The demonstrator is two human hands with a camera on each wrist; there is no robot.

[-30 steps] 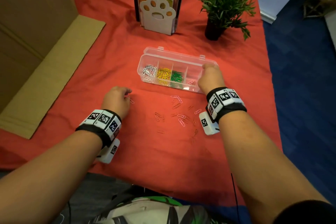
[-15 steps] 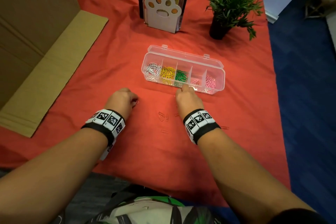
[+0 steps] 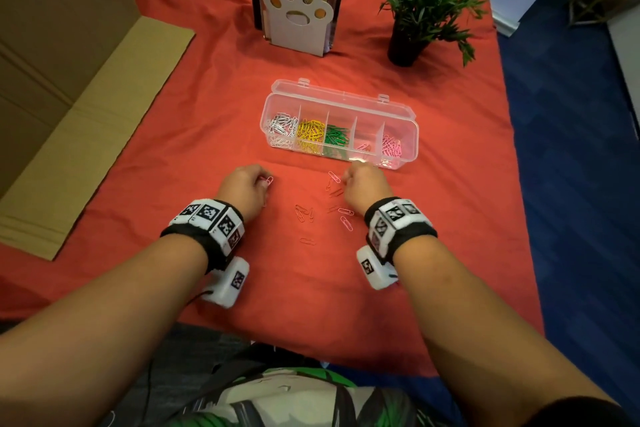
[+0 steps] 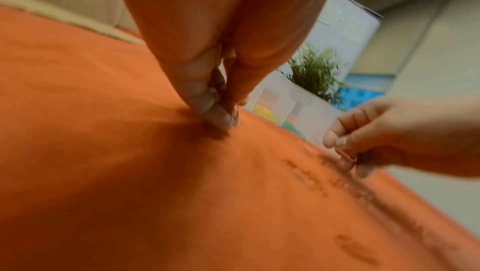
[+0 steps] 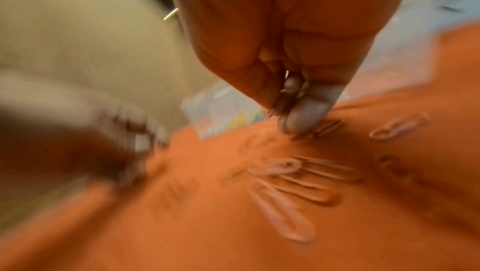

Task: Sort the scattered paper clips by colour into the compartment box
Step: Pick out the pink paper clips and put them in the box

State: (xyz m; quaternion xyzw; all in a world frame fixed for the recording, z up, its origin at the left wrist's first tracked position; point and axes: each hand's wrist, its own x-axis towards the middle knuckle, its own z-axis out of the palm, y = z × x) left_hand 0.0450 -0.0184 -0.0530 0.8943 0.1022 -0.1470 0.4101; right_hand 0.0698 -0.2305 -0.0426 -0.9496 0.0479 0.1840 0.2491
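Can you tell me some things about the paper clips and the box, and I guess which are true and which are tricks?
1. The compartment box has its lid shut. False: it stands open.
2. The green clips sit in the middle compartment. True.
3. The yellow clips lie right beside the pink clips. False: the yellow ones are next to the white clips, and the pink ones are at the far right end.
4. The left hand pinches a pink clip. True.
5. All clips are already sorted. False: loose clips remain on the red cloth.
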